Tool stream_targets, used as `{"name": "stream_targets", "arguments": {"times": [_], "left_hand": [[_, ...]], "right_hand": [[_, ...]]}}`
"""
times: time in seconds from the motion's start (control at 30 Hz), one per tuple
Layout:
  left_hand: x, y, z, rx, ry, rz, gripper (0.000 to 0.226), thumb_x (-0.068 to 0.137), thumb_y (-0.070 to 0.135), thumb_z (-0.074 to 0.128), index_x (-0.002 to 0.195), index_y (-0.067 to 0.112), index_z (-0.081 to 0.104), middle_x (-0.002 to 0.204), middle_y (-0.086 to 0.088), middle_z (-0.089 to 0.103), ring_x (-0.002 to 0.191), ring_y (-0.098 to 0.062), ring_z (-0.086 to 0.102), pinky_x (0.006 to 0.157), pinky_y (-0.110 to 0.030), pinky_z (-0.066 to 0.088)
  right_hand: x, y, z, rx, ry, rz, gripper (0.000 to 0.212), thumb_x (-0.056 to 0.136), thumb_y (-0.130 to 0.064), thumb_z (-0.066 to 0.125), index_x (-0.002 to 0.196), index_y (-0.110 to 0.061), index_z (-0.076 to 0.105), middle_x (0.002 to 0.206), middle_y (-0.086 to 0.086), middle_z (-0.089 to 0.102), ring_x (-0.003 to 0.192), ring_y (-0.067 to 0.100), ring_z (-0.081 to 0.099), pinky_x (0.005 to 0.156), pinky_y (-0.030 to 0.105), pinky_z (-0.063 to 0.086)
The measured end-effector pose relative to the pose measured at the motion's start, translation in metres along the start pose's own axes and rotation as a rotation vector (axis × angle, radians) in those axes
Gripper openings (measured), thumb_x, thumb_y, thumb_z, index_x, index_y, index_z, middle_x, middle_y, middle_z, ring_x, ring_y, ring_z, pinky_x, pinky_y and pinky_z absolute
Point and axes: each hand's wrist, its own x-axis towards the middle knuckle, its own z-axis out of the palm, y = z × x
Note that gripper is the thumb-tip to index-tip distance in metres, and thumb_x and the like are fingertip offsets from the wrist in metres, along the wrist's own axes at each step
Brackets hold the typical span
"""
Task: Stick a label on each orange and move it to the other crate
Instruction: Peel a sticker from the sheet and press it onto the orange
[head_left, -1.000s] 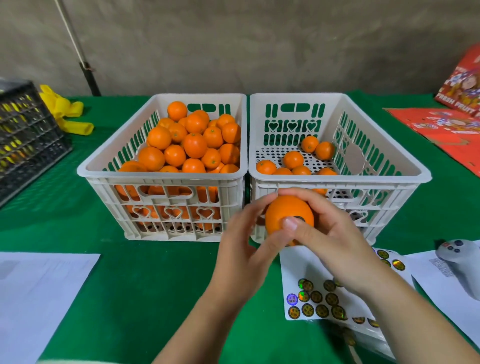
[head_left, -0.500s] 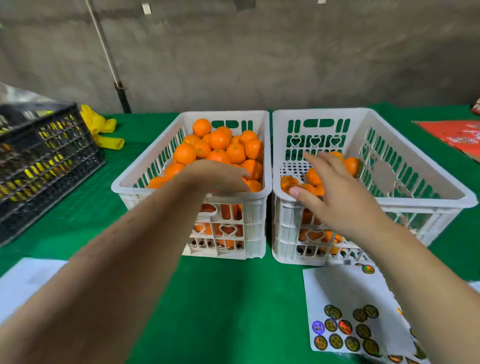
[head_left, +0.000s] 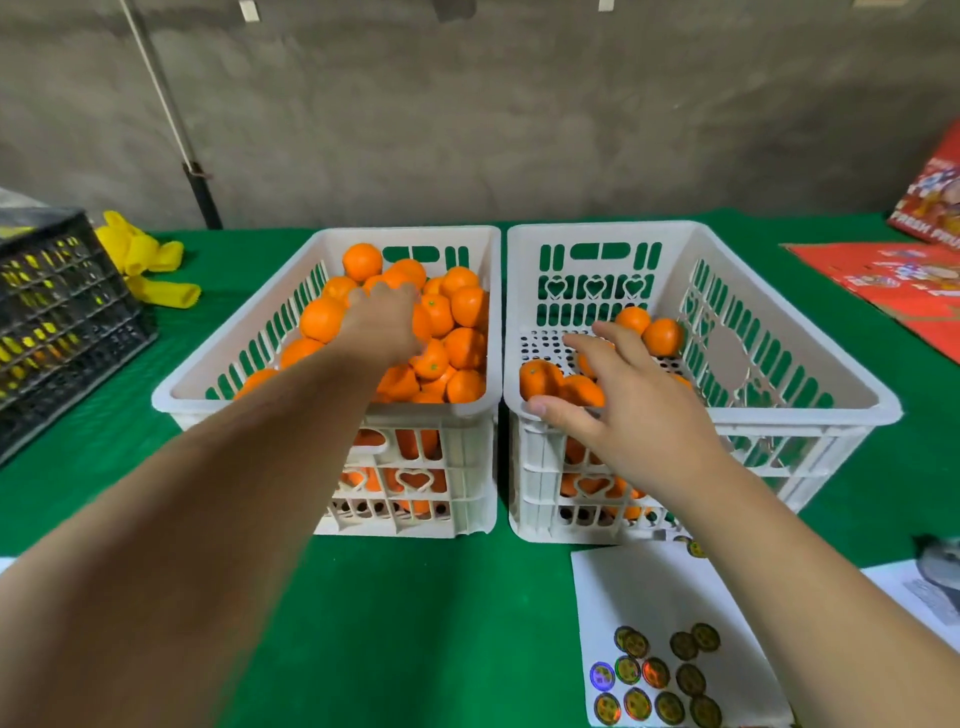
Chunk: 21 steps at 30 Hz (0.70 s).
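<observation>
Two white slotted crates stand side by side on the green cloth. The left crate (head_left: 447, 413) is heaped with oranges (head_left: 466, 306). My left hand (head_left: 385, 323) reaches palm down onto that heap; its fingertips are hidden, so a grip cannot be made out. The right crate (head_left: 779, 413) holds a few oranges (head_left: 662, 336) on its floor. Over its near left corner hovers my right hand (head_left: 626, 410), fingers spread and holding nothing. A white label sheet (head_left: 670, 592) with several round shiny stickers (head_left: 658, 675) lies in front of the right crate.
A black crate (head_left: 52, 317) sits at the far left, with yellow items (head_left: 148, 262) behind it. Red printed cardboard (head_left: 904, 283) lies at the right. A grey object (head_left: 943, 566) rests on white paper at the right edge. A pole (head_left: 174, 130) leans on the wall.
One second ago both hands held an orange before the crates. It is now out of my hands; my left hand has reached deeper into the left crate while my right hand stays over the right crate.
</observation>
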Motion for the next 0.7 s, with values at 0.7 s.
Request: {"name": "stream_targets", "arguments": {"times": [0.7], "left_hand": [[-0.274, 0.156, 0.153, -1.45, -0.29, 0.082, 0.068, 0.09, 0.036, 0.083, 0.14, 0.06, 0.044, 0.143, 0.026, 0.045, 0.119, -0.003, 0.063, 0.103, -0.025, 0.053]], "right_hand": [[-0.163, 0.094, 0.058, 0.11, 0.11, 0.38, 0.024, 0.093, -0.022, 0.065, 0.114, -0.011, 0.07, 0.109, 0.009, 0.057, 0.105, 0.035, 0.054, 0.09, 0.04, 0.044]]}}
